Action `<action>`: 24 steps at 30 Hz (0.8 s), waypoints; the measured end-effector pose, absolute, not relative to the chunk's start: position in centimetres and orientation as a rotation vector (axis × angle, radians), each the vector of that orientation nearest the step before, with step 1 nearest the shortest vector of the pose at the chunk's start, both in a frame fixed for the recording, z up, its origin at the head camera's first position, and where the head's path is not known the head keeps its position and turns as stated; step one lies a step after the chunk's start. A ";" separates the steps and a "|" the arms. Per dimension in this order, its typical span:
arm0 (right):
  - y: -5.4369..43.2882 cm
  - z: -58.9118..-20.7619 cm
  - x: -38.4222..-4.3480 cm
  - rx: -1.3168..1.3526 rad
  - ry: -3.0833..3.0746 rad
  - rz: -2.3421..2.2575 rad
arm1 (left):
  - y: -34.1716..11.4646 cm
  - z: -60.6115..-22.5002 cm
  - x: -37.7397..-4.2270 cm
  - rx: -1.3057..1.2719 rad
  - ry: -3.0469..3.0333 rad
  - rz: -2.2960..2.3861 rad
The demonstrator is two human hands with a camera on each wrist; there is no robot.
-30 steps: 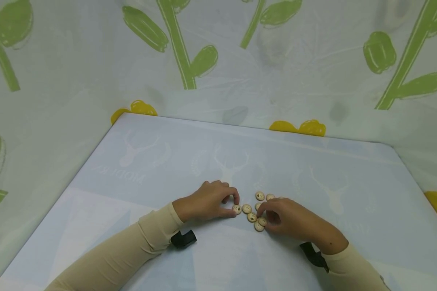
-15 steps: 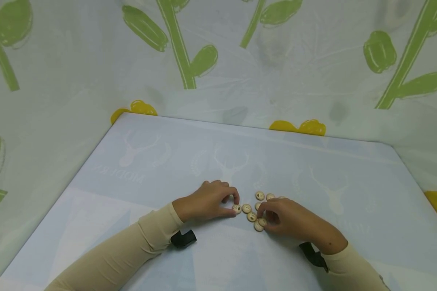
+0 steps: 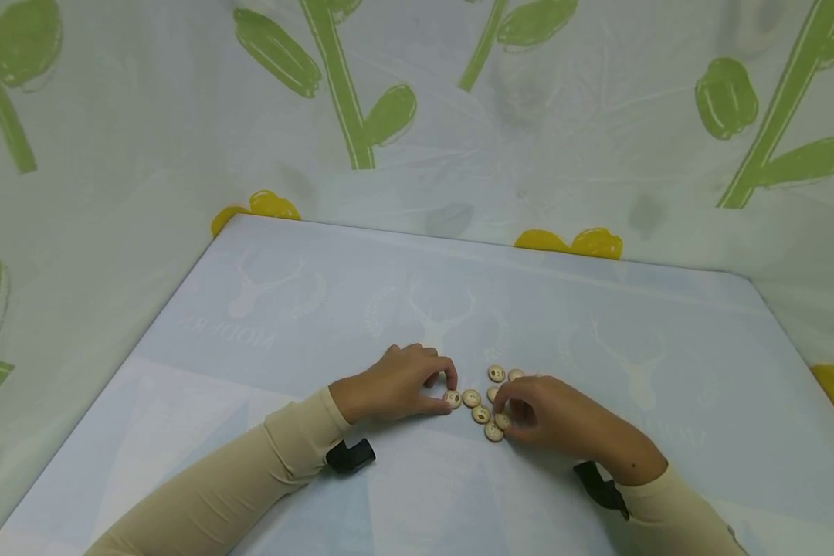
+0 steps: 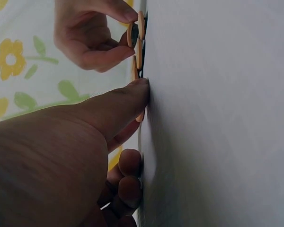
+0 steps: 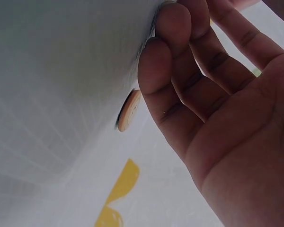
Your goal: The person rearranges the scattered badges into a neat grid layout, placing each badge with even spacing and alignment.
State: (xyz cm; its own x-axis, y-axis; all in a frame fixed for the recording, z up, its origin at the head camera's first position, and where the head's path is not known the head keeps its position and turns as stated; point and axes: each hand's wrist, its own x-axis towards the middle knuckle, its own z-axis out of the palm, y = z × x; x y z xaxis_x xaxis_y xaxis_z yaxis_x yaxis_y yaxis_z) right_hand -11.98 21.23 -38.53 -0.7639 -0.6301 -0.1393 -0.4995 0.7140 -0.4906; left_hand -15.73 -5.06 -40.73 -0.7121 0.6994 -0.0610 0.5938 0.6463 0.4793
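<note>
My left hand (image 3: 413, 382) pinches a round wooden button (image 3: 452, 398) between thumb and index finger, down on the table. To its right, my right hand (image 3: 552, 417) pinches a second button (image 3: 503, 421) that overlaps another button (image 3: 493, 431) in the head view. From the left wrist, that button in the right fingers shows tilted on edge (image 4: 130, 34), close against the flat ones. More buttons lie between the hands, among them one (image 3: 471, 398) beside the left fingertips and one (image 3: 481, 415) below it. The right wrist view shows a button (image 5: 129, 111) on the table near the curled fingers.
Further buttons (image 3: 496, 374) lie just beyond the right hand, partly hidden by it. A pale blue cloth with deer prints covers the table (image 3: 361, 270). Behind the table's far edge hangs a white curtain (image 3: 459, 170) with green leaves and yellow flowers.
The right hand has shifted very slightly right and away with its button, uncovering more of the button beneath. The left hand stays in place.
</note>
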 end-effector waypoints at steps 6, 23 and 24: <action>21.2 -38.2 -12.0 -0.851 2.651 -0.618 | -5.1 -40.7 -15.7 1.053 2.627 0.637; 21.5 -38.0 -12.2 -0.720 2.728 -0.582 | -5.0 -40.8 -15.8 1.037 2.620 0.640; 21.5 -38.0 -12.2 -0.715 2.730 -0.580 | -5.0 -40.8 -15.7 1.036 2.619 0.641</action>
